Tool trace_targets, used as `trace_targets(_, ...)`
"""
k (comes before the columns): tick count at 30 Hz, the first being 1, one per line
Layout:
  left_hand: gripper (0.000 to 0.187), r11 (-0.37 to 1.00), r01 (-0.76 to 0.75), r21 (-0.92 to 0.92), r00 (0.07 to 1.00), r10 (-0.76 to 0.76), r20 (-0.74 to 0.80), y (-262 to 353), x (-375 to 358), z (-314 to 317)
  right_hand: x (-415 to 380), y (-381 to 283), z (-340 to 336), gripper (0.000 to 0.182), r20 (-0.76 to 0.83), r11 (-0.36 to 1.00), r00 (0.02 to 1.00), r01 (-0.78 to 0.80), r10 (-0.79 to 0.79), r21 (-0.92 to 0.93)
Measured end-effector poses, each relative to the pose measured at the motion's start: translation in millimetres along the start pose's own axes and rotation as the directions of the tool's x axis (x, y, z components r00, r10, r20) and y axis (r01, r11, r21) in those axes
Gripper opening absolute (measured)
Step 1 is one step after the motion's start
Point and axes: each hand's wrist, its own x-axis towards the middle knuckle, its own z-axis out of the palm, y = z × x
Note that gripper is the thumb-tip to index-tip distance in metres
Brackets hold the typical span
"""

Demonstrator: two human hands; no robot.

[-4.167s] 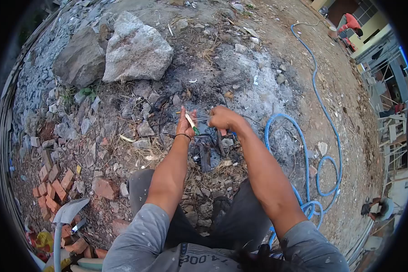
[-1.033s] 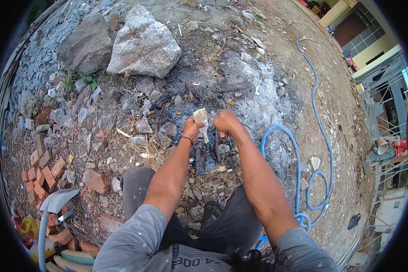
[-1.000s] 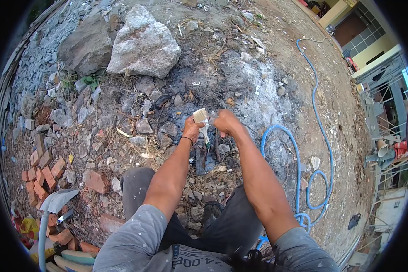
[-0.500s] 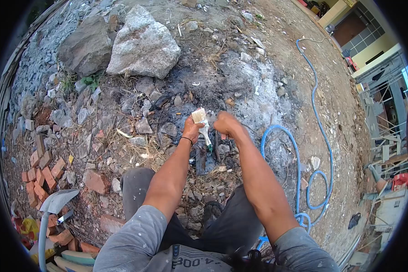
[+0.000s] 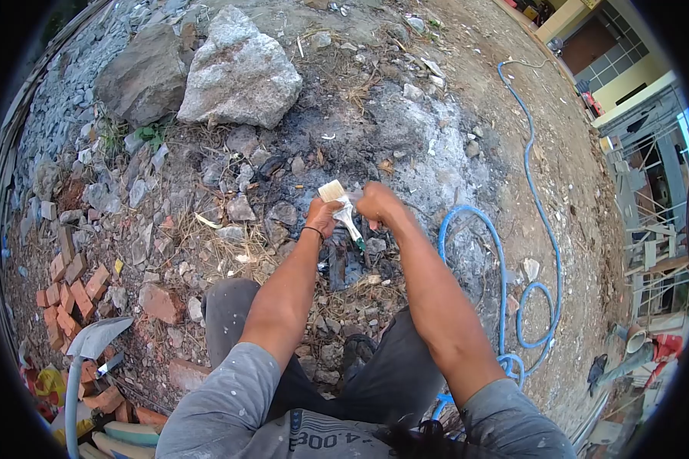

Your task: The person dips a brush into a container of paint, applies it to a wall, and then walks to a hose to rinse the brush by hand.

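Observation:
A flat paintbrush (image 5: 344, 218) with pale bristles and a white handle ending in green is in my left hand (image 5: 324, 216), whose fingers are closed on it near the bristles. The bristles point up and to the left, the handle down and to the right. Close beside the brush, my right hand (image 5: 378, 205) is closed with the fingers curled; what it holds, if anything, is too small or hidden to make out. Both hands are above dark, ashy ground (image 5: 344, 161).
Two large rocks (image 5: 241, 73) lie at the upper left. A blue hose (image 5: 530, 168) loops along the right. Red bricks (image 5: 83, 298) and a shovel (image 5: 99, 336) are at the lower left. Scaffolding (image 5: 658, 199) stands at the far right.
The paintbrush has tilted, its handle end swinging right and its bristles shifting slightly left. My right hand has moved slightly up and left.

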Motion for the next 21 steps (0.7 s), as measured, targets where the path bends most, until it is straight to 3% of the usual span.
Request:
trace_targets(1, 0.041, 1.000, 0.003, 0.001, 1.000, -0.003, -0.001, -1, 0, -1, -1, -1, 3, 0.028, 0.002, 1.000, 1.000, -0.002, 0.002, 0.002)
trace_targets(3, 0.033, 0.969, 0.079, -0.234, 0.996, -0.087, -0.024, -2, 2, -2, -2, -3, 5, 0.027, 0.071, 1.000, 0.997, 0.018, -0.019, 0.015)
trace_targets(8, 0.023, 0.902, 0.093, -0.422, 0.988, -0.137, -0.075, 0, 4, -9, -13, -8, 5, 0.032, 0.097, 0.996, 0.992, 0.083, -0.081, -0.016)
trace_targets(10, 0.023, 0.803, 0.058, -0.593, 0.976, -0.171, -0.136, 5, 3, -3, -10, -6, 6, 0.028, 0.144, 0.988, 0.978, 0.156, -0.151, -0.022)
trace_targets(12, 0.017, 0.781, 0.064, -0.622, 0.965, -0.207, -0.162, 6, 15, -13, -7, -5, 7, 0.027, 0.133, 0.996, 0.987, 0.092, -0.089, -0.015)
trace_targets(14, 0.011, 0.712, 0.130, -0.689, 0.989, -0.139, 0.044, 0, 29, -35, -3, -3, 7, 0.025, 0.125, 1.000, 0.992, 0.027, -0.026, -0.009)
trace_targets(15, 0.016, 0.677, 0.097, -0.730, 0.980, -0.193, -0.049, 2, 30, -32, -2, -3, 6, 0.022, 0.128, 1.000, 0.992, 0.023, -0.021, -0.017)
trace_targets(18, 0.024, 0.598, 0.159, -0.786, 0.976, -0.217, 0.033, 7, 30, -38, -8, -6, 3, 0.024, 0.153, 0.997, 0.985, 0.077, -0.074, -0.016)
trace_targets(19, 0.034, 0.619, 0.103, -0.778, 0.947, -0.300, -0.112, 16, 22, -24, -10, -6, 2, 0.024, 0.171, 0.991, 0.977, 0.130, -0.127, -0.005)
trace_targets(21, 0.036, 0.694, 0.157, -0.703, 0.943, -0.318, -0.103, 23, 5, -6, -8, -9, 4, 0.025, 0.142, 0.994, 0.985, 0.105, -0.102, -0.010)
